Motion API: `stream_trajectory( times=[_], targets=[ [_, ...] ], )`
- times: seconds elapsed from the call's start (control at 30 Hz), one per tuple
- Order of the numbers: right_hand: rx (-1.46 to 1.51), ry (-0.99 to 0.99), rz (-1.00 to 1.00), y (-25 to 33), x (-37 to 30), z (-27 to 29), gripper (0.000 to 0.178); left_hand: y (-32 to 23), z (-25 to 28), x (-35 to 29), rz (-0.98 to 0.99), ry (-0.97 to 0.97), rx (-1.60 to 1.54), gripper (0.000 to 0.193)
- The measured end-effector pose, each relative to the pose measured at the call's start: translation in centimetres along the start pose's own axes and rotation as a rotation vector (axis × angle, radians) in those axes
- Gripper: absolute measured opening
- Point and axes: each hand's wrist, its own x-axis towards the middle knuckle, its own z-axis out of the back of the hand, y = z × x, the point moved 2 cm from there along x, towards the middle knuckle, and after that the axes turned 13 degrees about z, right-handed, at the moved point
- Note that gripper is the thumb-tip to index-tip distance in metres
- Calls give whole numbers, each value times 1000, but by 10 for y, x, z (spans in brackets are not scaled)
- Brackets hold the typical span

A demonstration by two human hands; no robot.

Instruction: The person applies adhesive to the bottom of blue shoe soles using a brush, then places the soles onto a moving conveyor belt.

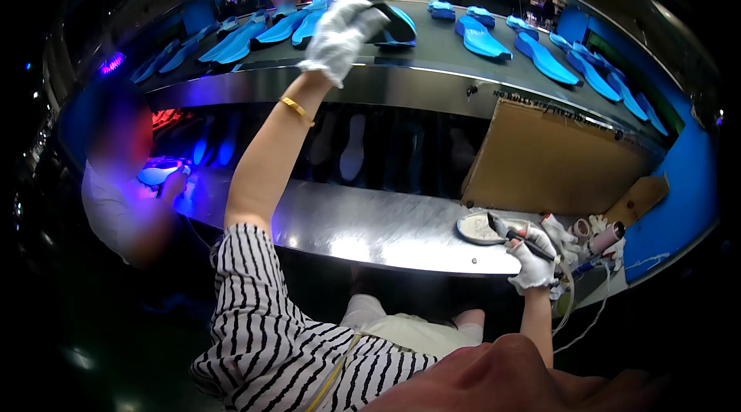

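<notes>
At the upper belt, my left hand (337, 40) in a white glove is stretched far forward and smeared by motion. Its fingers close on the near end of a blue and black shoe sole (400, 26); the fingertips are partly hidden. Low on the right, my right hand (532, 261), also gloved with bare fingertips, grips a dark-handled brush (531, 246). The brush's bristles rest at a shallow dish (472, 228) of whitish paste on the metal ledge.
Several blue soles (482, 38) lie along the dark belt (432, 53). Below stands the shiny ledge (347, 219), with a cardboard sheet (556, 157) leaning behind it. A spool (606, 238), rags and cords crowd the right end. A person (123, 196) works under purple light at left.
</notes>
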Motion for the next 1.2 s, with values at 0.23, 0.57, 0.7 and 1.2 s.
stream_trajectory(
  times=[0.23, 0.57, 0.7, 1.2],
  targets=[
    [58, 46, -142, -30, -7, 3, 15, -39, 20, -50, 40, 356, -876, 46],
    [-57, 72, -112, 0, -19, 5, 13, 30, -155, -262, 1346, 283, -1615, 85],
    [38, 54, -69, 2, -18, 4, 12, 11, -172, -285, 1328, 492, -1691, 100],
    [-66, 130, 268, 11, 0, -69, 17, 1, -224, -296, 1210, 158, -1305, 86]
  ],
)
